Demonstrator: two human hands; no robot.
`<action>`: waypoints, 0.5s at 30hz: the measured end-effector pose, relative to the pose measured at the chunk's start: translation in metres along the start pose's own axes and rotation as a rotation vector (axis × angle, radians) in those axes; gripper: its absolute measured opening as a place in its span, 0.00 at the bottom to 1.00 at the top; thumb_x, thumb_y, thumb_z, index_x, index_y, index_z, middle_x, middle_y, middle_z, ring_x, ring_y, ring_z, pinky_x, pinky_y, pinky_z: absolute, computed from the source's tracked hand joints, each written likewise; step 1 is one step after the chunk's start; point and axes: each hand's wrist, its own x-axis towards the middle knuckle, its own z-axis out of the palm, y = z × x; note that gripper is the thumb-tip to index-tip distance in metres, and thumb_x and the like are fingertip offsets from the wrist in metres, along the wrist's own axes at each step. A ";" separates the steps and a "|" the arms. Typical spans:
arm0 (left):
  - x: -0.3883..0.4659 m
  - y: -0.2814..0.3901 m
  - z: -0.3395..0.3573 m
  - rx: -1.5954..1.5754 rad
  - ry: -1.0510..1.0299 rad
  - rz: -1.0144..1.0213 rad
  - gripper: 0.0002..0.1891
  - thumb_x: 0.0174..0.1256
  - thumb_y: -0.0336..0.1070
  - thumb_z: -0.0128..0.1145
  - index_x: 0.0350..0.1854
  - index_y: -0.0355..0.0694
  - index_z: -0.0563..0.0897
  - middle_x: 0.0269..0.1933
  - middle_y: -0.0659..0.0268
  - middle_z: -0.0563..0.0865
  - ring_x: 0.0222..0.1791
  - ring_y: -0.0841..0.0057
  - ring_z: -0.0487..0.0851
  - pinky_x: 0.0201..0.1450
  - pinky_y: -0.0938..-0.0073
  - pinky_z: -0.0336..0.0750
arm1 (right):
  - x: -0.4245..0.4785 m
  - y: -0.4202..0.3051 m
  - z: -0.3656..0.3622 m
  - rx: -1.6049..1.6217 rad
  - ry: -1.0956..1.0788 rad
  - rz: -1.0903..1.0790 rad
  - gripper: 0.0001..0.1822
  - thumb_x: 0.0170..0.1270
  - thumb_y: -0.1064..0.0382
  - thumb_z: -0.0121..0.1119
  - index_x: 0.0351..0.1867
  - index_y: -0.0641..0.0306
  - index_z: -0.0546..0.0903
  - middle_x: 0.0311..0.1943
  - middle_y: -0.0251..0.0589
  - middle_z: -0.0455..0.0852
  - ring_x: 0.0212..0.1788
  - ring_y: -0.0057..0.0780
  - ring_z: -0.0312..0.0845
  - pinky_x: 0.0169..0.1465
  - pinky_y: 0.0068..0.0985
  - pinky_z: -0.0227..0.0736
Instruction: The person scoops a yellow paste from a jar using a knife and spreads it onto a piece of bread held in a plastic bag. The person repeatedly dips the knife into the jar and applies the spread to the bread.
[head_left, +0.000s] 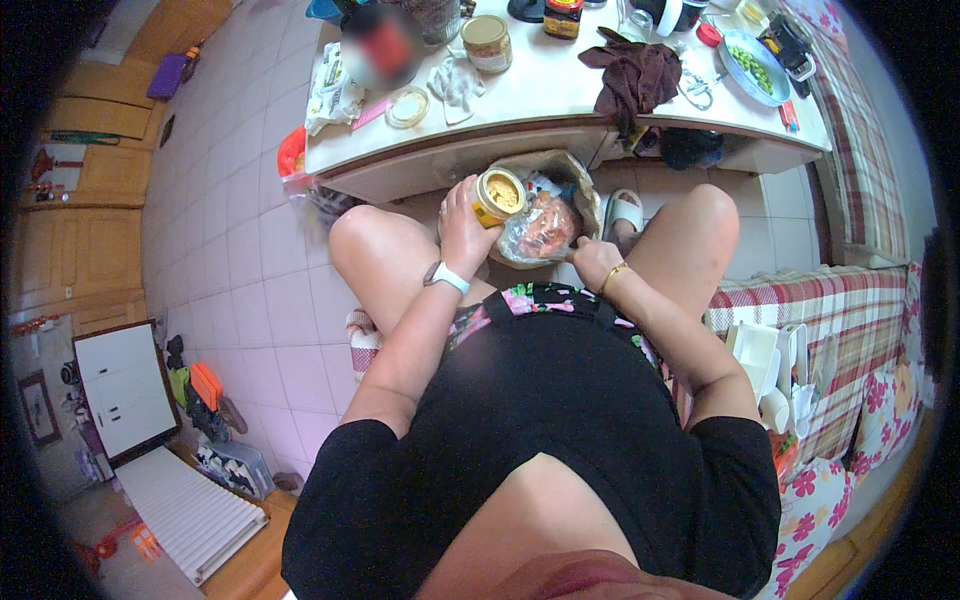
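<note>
My left hand (463, 225) grips an uncapped jar (489, 213) with a yellow label, tilted over the left rim of a brown paper bag (589, 176). Tan-yellow contents show inside the jar's mouth. The paper bag stands between my knees and holds a clear plastic bag (541, 225) with pinkish-orange contents I cannot make out. At the near right rim, my right hand (598, 264) has its fingers curled, apparently on the edge of the clear plastic; the fingertips are partly hidden.
Ahead is a white table (525, 97) with a lidded jar (487, 43), a white cloth (456, 86), a round lid (407, 106), a dark brown cloth (636, 75), scissors (697, 91) and a bowl of green pieces (754, 69). A plaid-covered sofa (840, 300) stands at right.
</note>
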 end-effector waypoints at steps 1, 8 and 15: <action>0.001 0.001 0.000 -0.008 0.004 0.004 0.47 0.44 0.34 0.79 0.71 0.41 0.69 0.65 0.51 0.77 0.68 0.52 0.73 0.72 0.53 0.67 | 0.001 0.000 0.001 -0.031 -0.089 0.028 0.18 0.65 0.67 0.54 0.52 0.46 0.89 0.42 0.49 0.84 0.45 0.44 0.88 0.47 0.39 0.83; 0.001 0.003 0.001 -0.027 0.020 0.001 0.47 0.43 0.34 0.79 0.71 0.41 0.69 0.65 0.51 0.77 0.68 0.52 0.73 0.72 0.53 0.66 | -0.009 0.019 -0.067 0.018 -0.086 0.035 0.10 0.63 0.67 0.58 0.37 0.61 0.90 0.45 0.48 0.89 0.46 0.43 0.90 0.46 0.39 0.85; 0.002 0.004 -0.001 -0.063 0.049 -0.016 0.47 0.43 0.34 0.79 0.71 0.41 0.69 0.66 0.52 0.77 0.68 0.52 0.73 0.73 0.53 0.66 | -0.016 0.045 -0.082 0.363 0.426 0.153 0.12 0.63 0.65 0.62 0.47 0.57 0.87 0.37 0.47 0.87 0.41 0.49 0.86 0.44 0.42 0.82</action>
